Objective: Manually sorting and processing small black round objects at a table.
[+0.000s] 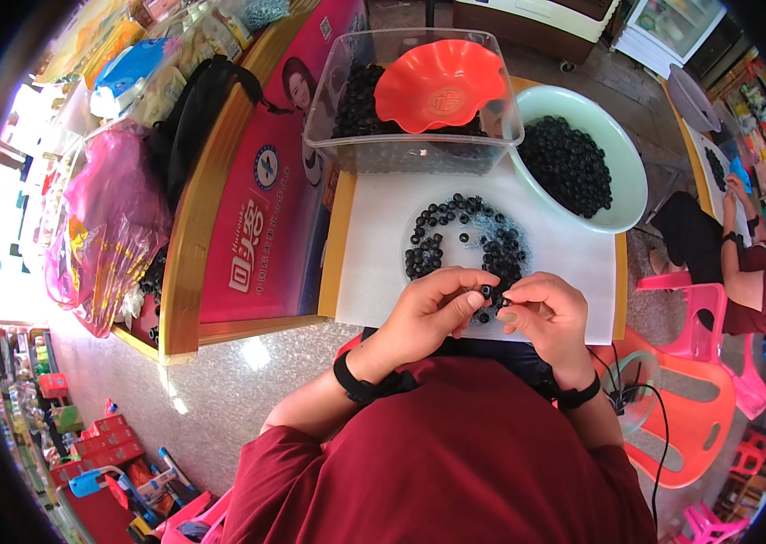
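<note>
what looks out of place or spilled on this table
Nothing looks spilled; the loose black pieces lie on the clear round tray. Only the red wavy-edged bowl seems slightly odd, apparently tilted in the clear bin.

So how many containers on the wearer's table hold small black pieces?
3: the clear bin, far left; the pale green bowl, far right; and the clear round dish, nearest the wearer. None show in the red dish.
</note>
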Demonstrator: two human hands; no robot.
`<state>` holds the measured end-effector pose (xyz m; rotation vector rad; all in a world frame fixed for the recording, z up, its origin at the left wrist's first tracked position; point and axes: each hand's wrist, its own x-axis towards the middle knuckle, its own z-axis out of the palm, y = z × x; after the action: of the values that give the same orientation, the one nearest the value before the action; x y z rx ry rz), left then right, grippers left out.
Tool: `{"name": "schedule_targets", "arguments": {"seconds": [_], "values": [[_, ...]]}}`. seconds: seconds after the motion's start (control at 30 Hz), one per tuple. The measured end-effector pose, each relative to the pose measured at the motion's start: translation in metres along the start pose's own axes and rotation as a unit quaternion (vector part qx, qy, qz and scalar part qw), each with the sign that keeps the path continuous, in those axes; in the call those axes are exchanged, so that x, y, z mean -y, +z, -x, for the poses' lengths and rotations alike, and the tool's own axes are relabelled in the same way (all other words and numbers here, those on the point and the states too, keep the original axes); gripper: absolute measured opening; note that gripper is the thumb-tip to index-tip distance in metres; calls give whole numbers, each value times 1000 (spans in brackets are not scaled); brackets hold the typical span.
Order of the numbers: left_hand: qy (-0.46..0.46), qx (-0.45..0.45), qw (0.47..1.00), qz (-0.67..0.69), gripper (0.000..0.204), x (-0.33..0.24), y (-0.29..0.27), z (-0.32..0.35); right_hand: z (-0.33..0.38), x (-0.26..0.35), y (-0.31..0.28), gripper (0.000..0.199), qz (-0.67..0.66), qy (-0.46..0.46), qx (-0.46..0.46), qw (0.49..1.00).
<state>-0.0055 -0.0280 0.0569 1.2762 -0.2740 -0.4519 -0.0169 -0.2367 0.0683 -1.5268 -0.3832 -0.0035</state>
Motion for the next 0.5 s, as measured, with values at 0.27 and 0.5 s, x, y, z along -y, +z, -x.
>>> {"name": "schedule_targets", "arguments": {"seconds": [0.27, 0.5], "values": [[133, -7, 967, -216, 22, -13, 6, 2, 4, 2, 2, 17, 9, -5, -3, 1000], [236, -24, 923, -304, 27, -10, 9, 0, 6, 9, 4, 11, 22, 74, -11, 997]]}}
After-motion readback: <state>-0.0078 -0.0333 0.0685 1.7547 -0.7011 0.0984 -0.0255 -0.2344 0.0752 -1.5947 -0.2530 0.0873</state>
